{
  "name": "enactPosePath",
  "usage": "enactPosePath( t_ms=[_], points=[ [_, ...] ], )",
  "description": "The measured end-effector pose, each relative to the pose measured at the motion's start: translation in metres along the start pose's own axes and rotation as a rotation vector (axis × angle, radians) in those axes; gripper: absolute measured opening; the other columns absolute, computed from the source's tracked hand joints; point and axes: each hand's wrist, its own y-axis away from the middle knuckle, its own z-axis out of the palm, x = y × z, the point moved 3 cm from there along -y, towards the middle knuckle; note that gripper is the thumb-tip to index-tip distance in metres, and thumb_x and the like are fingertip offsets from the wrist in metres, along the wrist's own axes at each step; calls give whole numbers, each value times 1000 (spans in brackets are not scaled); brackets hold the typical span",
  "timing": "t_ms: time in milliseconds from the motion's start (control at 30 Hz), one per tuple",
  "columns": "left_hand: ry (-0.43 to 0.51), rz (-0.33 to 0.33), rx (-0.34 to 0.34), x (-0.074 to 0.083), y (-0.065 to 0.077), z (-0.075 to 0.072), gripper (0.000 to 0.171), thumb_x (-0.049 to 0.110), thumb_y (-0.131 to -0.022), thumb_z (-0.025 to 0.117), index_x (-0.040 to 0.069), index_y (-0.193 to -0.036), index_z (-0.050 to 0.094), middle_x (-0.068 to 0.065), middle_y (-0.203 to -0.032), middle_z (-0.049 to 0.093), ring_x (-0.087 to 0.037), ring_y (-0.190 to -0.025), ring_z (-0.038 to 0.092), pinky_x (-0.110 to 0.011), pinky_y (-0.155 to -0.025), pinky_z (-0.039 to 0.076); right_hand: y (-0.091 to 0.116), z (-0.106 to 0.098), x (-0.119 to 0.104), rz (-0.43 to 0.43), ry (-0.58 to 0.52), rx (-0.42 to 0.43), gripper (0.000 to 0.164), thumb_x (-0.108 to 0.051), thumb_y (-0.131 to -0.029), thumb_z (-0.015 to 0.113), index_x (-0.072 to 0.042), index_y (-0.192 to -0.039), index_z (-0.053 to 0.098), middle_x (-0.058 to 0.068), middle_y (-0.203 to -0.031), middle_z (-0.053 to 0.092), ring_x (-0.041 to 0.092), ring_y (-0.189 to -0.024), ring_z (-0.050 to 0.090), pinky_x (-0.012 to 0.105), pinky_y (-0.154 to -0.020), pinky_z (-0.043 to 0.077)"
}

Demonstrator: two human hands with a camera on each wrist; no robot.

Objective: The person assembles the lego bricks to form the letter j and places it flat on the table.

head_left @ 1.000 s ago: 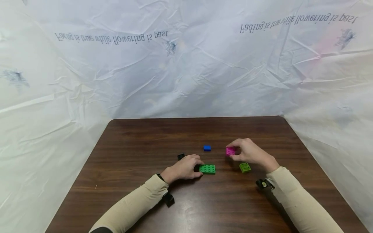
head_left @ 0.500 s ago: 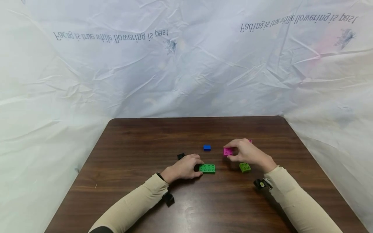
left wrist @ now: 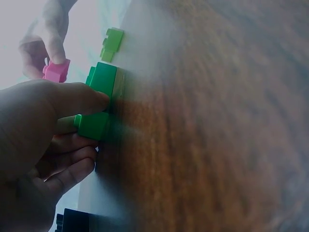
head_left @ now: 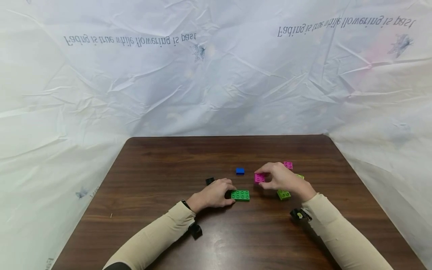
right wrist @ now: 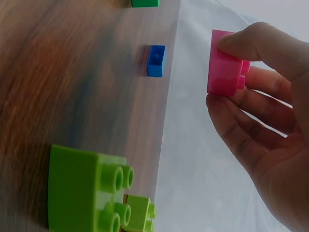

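Observation:
My left hand [head_left: 216,193] grips the left end of a long green brick [head_left: 243,195] on the table. In the left wrist view its thumb lies across the side of this green brick [left wrist: 102,77], with fingers on the opposite side. My right hand [head_left: 283,178] pinches a square pink brick [head_left: 259,178] between thumb and fingers. The right wrist view has this pink brick [right wrist: 224,67] raised off the table, studs toward the palm. The two held bricks are apart, the pink one up and to the right of the green one in the head view.
A small blue brick [head_left: 240,171] lies beyond the green one. Below the right hand sits a lime brick [head_left: 284,194]; a second lime brick [head_left: 300,176] and another pink brick [head_left: 288,165] lie behind that hand. A black block [head_left: 210,181] stands beside the left hand.
The right hand has moved left with the pink brick, nearer the green one. The other pink brick and second lime brick have come into view behind it. The left hand stays put.

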Motion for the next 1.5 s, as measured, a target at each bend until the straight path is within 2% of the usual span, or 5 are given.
enactPosePath(
  t_ms=[200,733,1167,1500],
  points=[
    [-2,5,-2,-2,-1,-1,35,35,-88,71,14,-115,70,4,-100,62,-8,-90,56,-23,-78,48,-4,4,-3,14,-10,-33,34,-21,-82,77,-7,-112,72,3,-106,70,9,-88,62,34,-73,55],
    [-16,13,4,-2,0,1,35,36,-87,72,14,-114,71,5,-98,61,-7,-88,55,-23,-77,48,-5,9,-8,12,1,-55,32,-24,-83,76,-10,-113,72,1,-107,70,9,-89,62,26,-72,52],
    [-12,18,10,0,1,1,34,36,-87,72,14,-114,71,5,-97,61,-6,-85,55,-21,-75,47,-7,16,-14,-46,-4,-29,33,-21,-81,77,-7,-110,73,2,-104,71,14,-93,65,32,-76,55],
    [-18,28,10,-4,0,-1,35,36,-87,72,14,-114,71,4,-97,61,-7,-86,55,-23,-76,48,-12,25,-14,-16,-23,-67,33,-22,-82,76,-9,-112,72,0,-105,70,13,-95,64,33,-79,55]
  ],
)
